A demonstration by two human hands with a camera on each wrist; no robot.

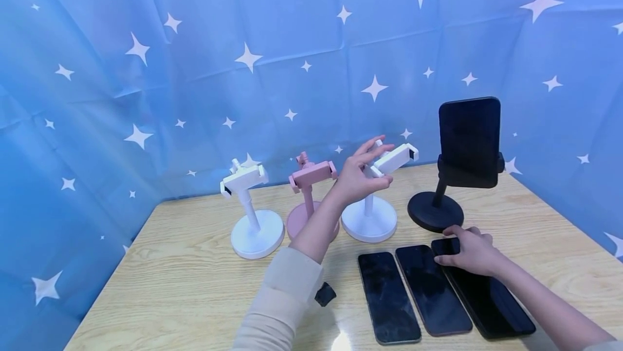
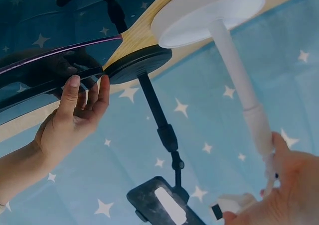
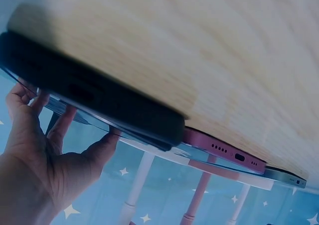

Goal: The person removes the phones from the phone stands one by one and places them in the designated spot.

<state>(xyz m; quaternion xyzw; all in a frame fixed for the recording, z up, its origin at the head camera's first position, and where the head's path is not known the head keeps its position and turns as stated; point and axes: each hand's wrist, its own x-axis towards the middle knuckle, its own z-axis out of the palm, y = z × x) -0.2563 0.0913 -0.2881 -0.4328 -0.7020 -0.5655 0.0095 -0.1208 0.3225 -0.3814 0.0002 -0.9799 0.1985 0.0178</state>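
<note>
My left hand (image 1: 359, 173) grips the clamp head of a white phone stand (image 1: 369, 222), thumb below and fingers behind the neck. In the left wrist view the same white stand (image 2: 234, 70) has the hand at its upper end; the clamp holds no phone. My right hand (image 1: 469, 251) spans the far end of the rightmost black phone (image 1: 491, 297), thumb on one long edge and fingers on the other. That phone lies flat on the table. Beside it lie a middle phone (image 1: 433, 290) with a pinkish edge and a left phone (image 1: 389, 298).
Behind my right hand, a black stand (image 1: 435, 211) carries an upright phone (image 1: 469, 141). Another white stand (image 1: 258, 233) and a pink stand (image 1: 312, 174) stand left of my left hand. A small black piece (image 1: 325, 294) lies near my left sleeve. A starry blue cloth hangs behind the table.
</note>
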